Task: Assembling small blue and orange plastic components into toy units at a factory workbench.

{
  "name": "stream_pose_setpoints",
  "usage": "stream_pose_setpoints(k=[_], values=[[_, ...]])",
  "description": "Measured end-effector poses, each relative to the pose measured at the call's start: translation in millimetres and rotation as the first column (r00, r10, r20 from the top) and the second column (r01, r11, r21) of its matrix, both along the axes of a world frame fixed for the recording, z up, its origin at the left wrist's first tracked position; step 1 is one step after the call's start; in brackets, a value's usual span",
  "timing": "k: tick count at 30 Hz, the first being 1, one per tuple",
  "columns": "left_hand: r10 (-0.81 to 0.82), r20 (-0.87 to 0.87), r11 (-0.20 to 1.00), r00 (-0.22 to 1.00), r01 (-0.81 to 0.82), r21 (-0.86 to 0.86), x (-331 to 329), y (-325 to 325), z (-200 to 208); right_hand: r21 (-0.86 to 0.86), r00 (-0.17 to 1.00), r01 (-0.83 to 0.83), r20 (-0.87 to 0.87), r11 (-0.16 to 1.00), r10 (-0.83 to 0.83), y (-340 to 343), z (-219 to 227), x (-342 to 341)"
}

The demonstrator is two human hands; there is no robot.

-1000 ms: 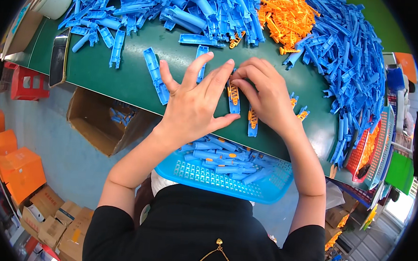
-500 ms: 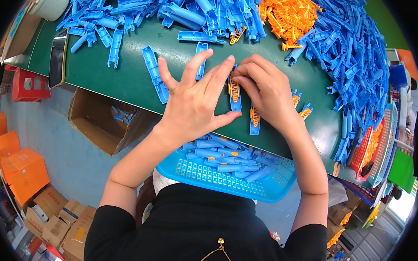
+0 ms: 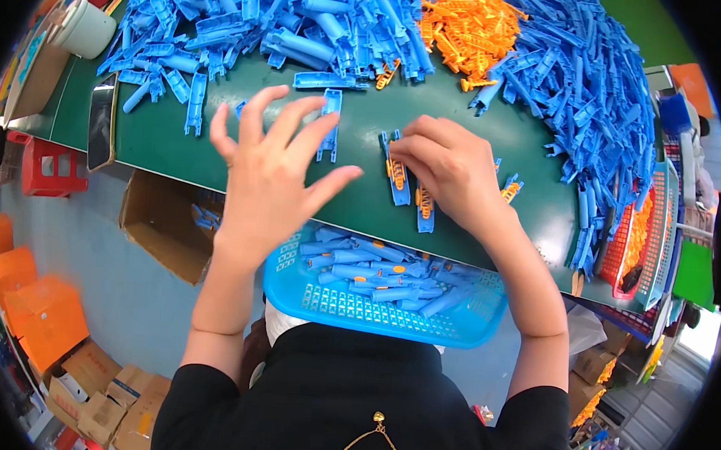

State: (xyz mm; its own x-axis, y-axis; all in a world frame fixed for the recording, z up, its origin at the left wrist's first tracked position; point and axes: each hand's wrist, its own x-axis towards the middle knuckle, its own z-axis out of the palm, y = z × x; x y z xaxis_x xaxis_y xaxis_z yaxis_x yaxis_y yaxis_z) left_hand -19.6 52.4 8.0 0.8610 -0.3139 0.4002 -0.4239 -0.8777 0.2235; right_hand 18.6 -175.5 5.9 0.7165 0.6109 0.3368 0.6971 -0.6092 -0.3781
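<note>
My left hand (image 3: pixel 272 167) is raised over the green table with its fingers spread and nothing in it. Next to its fingertips lies an unfilled blue plastic half-shell (image 3: pixel 329 125), and a second is mostly hidden behind the hand. My right hand (image 3: pixel 449 168) is pinched at the upper end of a blue half-shell with an orange ribbed insert (image 3: pixel 398 178), which lies on the table. Its fingertips cover whatever is between them. Under this hand lies another filled half-shell (image 3: pixel 425 210), and a further orange insert (image 3: pixel 510 189) in blue shows to its right.
Blue half-shells (image 3: pixel 306 26) and thin blue parts (image 3: pixel 588 90) are heaped at the back and right, with orange inserts (image 3: pixel 472 31) between. A blue basket (image 3: pixel 372 315) of assembled blue pieces sits at my lap. A phone (image 3: pixel 102 122) and white cup (image 3: pixel 85 29) stand left; a cardboard box (image 3: pixel 160 231) is below.
My left hand has let go of the filled half-shell and moved left with its fingers apart. The right hand stays pinched at that half-shell's upper end.
</note>
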Motion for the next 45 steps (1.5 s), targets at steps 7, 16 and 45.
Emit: stream_pose_setpoints(k=[7,16,45], values=[[-0.031,-0.093,0.999,0.995,0.032,0.007,-4,-8,-3,0.27,0.955,0.176,-0.279,0.946,-0.098,-27,-3,-8],[-0.009,-0.149,0.997,0.989,0.02,0.073,5,-5,1,0.061,0.987,0.14,-0.086,0.988,-0.134,-28,-2,-21],[-0.25,-0.164,0.953,0.954,0.212,-0.218,2,-38,-27,0.142,0.947,0.232,-0.258,0.962,-0.19,-27,-3,41]])
